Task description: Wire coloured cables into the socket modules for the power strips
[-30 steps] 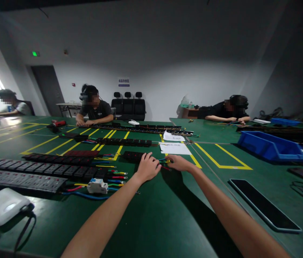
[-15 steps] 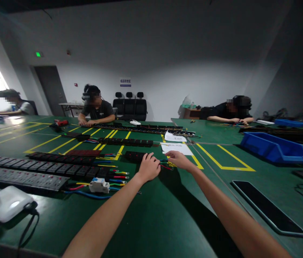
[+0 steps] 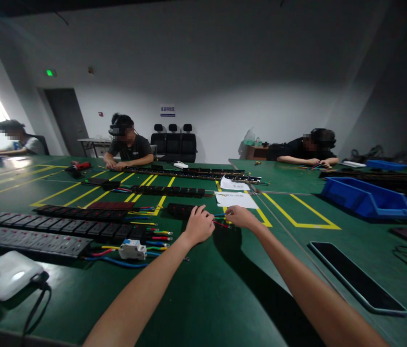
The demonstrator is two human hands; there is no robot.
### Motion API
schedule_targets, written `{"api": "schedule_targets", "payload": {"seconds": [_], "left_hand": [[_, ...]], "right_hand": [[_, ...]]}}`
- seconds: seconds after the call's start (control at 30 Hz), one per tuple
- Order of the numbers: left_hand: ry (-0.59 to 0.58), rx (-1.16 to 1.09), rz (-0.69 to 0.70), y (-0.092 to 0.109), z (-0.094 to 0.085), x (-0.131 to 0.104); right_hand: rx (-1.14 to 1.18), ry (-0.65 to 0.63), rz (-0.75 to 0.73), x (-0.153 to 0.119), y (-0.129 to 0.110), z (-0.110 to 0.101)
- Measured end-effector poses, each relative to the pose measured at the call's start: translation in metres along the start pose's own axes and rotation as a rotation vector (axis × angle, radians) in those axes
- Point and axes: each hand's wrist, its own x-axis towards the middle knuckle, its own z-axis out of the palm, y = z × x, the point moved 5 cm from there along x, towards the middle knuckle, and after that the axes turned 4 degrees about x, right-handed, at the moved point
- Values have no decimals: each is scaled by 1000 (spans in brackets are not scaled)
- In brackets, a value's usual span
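Note:
My left hand (image 3: 199, 225) lies over the right end of a short black socket strip (image 3: 179, 210), its fingers curled round it. Coloured wires (image 3: 219, 223), among them red, blue and green ones, stick out of that end. My right hand (image 3: 241, 217) pinches these wires near their tips, with thumb and forefinger together. Left of my hands lie several longer socket strips (image 3: 44, 236) with red switches and lugged wire ends. A white circuit breaker (image 3: 133, 249) sits among their wires.
White paper sheets (image 3: 235, 199) lie beyond my right hand. To the right are a blue bin (image 3: 365, 198) and a phone (image 3: 357, 277). A white device (image 3: 11, 274) with a cord is at the left. Several people work around the green table (image 3: 203, 299).
My right hand's fingers have come down and closed on the wires. My left hand stays on the socket strip. The view has shifted slightly.

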Motion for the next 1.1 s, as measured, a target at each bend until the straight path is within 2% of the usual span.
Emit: {"api": "schedule_targets", "payload": {"seconds": [0.07, 0.23, 0.4, 0.6, 0.7, 0.87, 0.97, 1.1], "left_hand": [[-3, -2, -3, 0, -1, 0], [-16, -25, -11, 0, -2, 0], [-5, -14, -17, 0, 0, 0], [4, 6, 4, -1, 2, -1], [16, 3, -8, -2, 1, -1], [-18, -10, 8, -1, 0, -1], [-21, -8, 7, -1, -2, -1], [-35, -1, 10, 0, -2, -1]], "right_hand": [[-52, 27, 18, -1, 2, -1], [-24, -28, 15, -1, 2, 1], [174, 55, -7, 0, -3, -11], [518, 128, -99, -3, -20, -22], [586, 160, -146, -5, -26, -24], [663, 305, -152, -8, -27, -35], [601, 338, -162, -7, -26, -39], [349, 328, -124, -5, -17, -33]]}}
